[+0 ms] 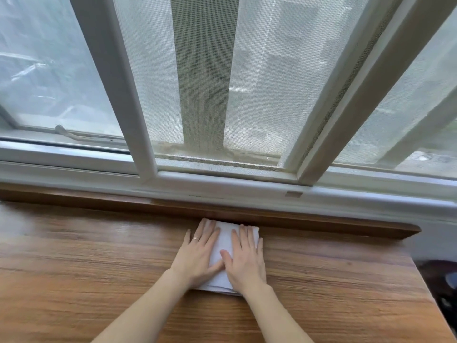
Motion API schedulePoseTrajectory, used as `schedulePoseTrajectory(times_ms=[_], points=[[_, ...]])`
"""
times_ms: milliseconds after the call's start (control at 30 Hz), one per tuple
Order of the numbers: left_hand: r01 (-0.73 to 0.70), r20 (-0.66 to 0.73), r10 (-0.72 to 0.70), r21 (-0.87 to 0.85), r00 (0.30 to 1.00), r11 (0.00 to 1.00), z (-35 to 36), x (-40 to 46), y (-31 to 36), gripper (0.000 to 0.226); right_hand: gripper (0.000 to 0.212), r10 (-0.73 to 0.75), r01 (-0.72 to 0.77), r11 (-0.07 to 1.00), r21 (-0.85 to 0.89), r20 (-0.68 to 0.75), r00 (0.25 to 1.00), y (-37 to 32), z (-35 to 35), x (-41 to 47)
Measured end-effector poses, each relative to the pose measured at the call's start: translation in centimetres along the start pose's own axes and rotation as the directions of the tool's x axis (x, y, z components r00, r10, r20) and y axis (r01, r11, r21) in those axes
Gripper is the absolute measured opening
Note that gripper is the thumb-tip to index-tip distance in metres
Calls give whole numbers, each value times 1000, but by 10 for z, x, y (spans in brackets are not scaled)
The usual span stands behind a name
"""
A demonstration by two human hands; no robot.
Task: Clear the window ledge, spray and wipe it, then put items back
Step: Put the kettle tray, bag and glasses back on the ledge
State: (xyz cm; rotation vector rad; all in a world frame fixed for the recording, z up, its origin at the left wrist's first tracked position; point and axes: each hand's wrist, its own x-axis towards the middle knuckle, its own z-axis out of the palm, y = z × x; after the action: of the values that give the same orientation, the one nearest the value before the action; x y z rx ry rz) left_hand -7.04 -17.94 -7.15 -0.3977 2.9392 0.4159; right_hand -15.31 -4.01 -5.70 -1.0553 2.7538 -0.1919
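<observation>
Both hands, left (197,253) and right (243,258), press flat, fingers straight, on a plain white cloth (226,237) on the wooden ledge (99,256).

The flat folded cloth (226,246) is plain white, unpatterned. The broad wooden ledge (99,263) under it is warm mid-brown with darker grain streaks running lengthwise, and its raised back lip (272,220) is a deeper brown. The plastic window frame (222,186) is white, greyed with grime along the lower track. The fine mesh screen (205,70) is pale grey-green, a tiny square weave. A thin gold-coloured ring band (195,238) shows on one finger.
</observation>
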Motion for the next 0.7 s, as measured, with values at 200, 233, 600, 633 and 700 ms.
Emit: schedulePoseTrajectory(times_ms=[200, 233, 600, 633, 700], points=[[-27, 35, 28, -37, 999, 999, -7, -2, 1, 121, 81, -11, 19, 998, -54, 148, 989, 16, 4, 3], [-32, 41, 34, -34, 999, 999, -7, -2, 0, 125, 83, -3, 11, 999, -51, 164, 986, 15, 2, 4], [-36, 26, 35, 21, 999, 999, -3, 2, 1, 137, 97, -78, 80, 997, -13, 118, 990, 17, 8, 8], [-32, 53, 30, 31, 998, 999, -4, 1, 2, 139, 102, -96, 99, 995, -23, 110, 989, 17, 5, 7], [-19, 83, 15, 51, 996, 998, -8, 0, 3, 138, 108, -93, 102, 993, -54, 147, 985, 16, -1, 6]])
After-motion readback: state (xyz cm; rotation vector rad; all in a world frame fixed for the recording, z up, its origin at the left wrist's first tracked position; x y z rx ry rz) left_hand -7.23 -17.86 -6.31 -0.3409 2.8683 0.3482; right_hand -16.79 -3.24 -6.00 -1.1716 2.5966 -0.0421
